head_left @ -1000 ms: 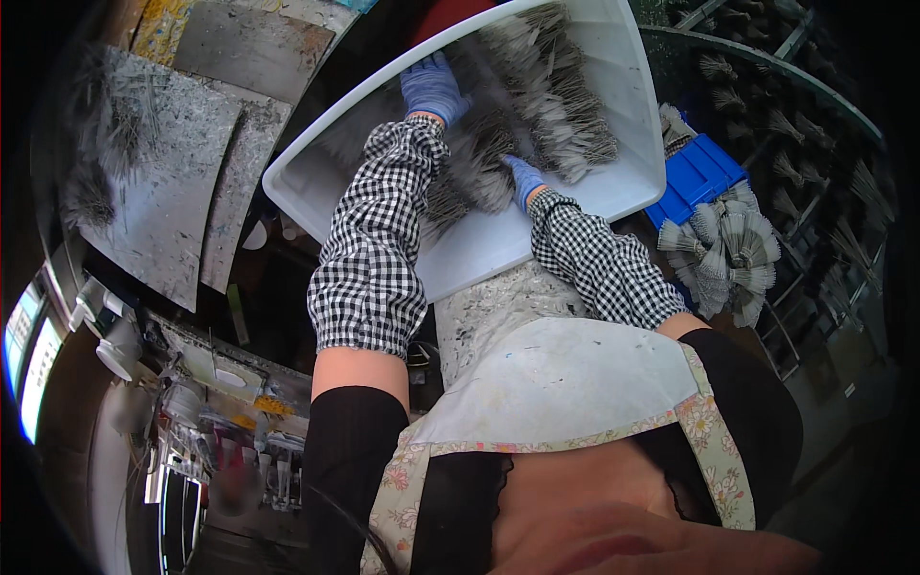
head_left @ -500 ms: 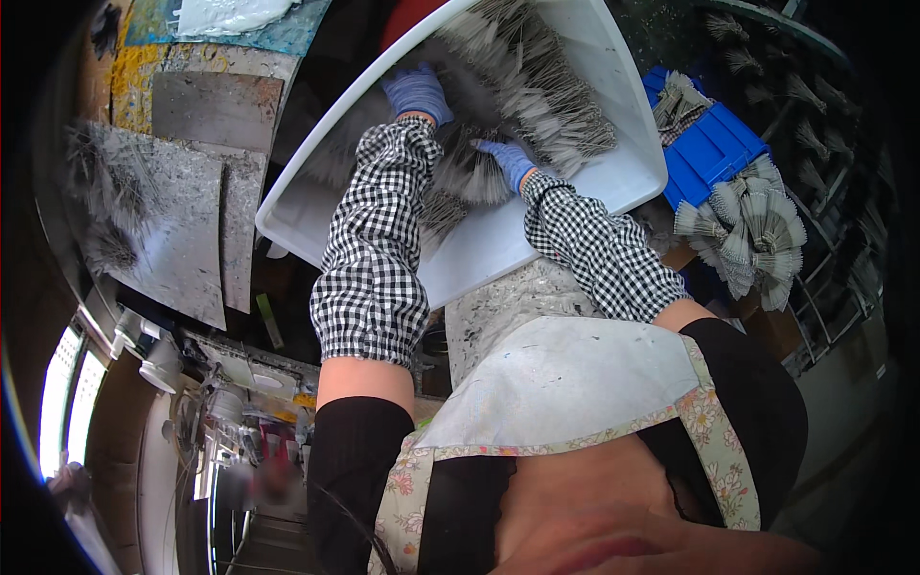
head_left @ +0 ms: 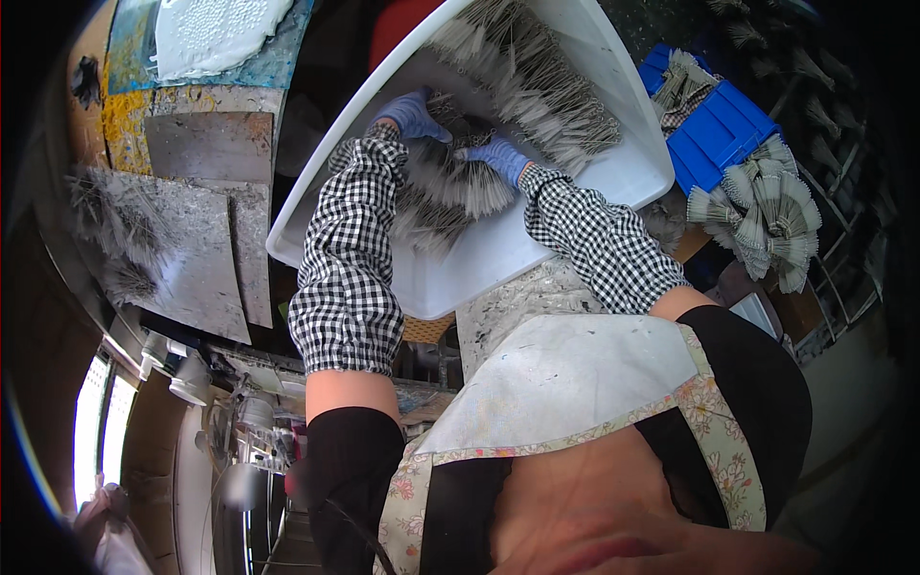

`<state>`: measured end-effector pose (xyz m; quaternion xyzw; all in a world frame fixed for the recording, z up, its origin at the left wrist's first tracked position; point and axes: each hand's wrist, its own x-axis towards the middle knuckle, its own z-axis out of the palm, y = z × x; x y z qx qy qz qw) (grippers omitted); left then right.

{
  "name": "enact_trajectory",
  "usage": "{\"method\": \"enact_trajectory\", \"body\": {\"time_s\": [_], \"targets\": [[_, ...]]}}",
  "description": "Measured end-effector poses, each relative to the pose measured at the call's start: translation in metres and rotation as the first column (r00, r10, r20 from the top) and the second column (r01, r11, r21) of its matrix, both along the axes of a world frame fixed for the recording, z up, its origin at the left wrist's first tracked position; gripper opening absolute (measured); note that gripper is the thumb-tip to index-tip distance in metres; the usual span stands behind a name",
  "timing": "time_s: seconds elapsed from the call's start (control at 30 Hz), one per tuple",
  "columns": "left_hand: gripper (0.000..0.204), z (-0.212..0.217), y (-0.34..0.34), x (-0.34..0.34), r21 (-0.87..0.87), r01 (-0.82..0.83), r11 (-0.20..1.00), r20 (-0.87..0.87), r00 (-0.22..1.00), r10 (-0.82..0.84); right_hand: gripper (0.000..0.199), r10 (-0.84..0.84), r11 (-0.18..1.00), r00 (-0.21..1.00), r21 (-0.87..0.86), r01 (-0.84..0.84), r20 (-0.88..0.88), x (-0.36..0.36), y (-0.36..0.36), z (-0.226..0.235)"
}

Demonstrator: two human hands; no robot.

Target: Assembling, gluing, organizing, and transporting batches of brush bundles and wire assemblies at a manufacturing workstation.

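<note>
Both gloved hands work inside the white tub [head_left: 575, 206]: the left hand [head_left: 414, 115] lies on top of a dark fan of thin bristle bundles [head_left: 450, 187], fingers spread over it, while the right hand [head_left: 496, 156] presses against the same heap from the right; whether either has closed around a bundle I cannot tell. A second row of bundles lies along the tub's far wall. Compared with a second ago the hands sit closer together, seemingly gathering the pile. More fanned bundles [head_left: 767, 216] rest right of the tub beside a blue crate [head_left: 724, 125]; grey boards [head_left: 201, 249] lie left.
</note>
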<state>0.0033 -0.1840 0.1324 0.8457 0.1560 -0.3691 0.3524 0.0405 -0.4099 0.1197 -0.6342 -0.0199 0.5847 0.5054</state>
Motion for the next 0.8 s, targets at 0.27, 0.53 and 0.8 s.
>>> {"method": "enact_trajectory", "body": {"time_s": [0.27, 0.53, 0.8], "targets": [[0.073, 0.039, 0.005, 0.02, -0.167, 0.006, 0.986, 0.028, 1.0, -0.001, 0.083, 0.134, 0.987, 0.977, -0.112, -0.116, 0.166, 0.001, -0.014, -0.025], [0.068, 0.106, 0.01, -0.003, -0.051, -0.003, 0.999, 0.262, 0.965, 0.017, 0.075, -0.049, 0.999, 0.988, 0.017, 0.047, 0.146, 0.0, 0.001, 0.07], [0.064, 0.152, 0.005, -0.041, -0.21, -0.219, 0.953, 0.229, 0.937, 0.265, 0.068, 0.175, 0.984, 0.976, -0.004, -0.176, 0.129, 0.006, 0.016, 0.152]]}}
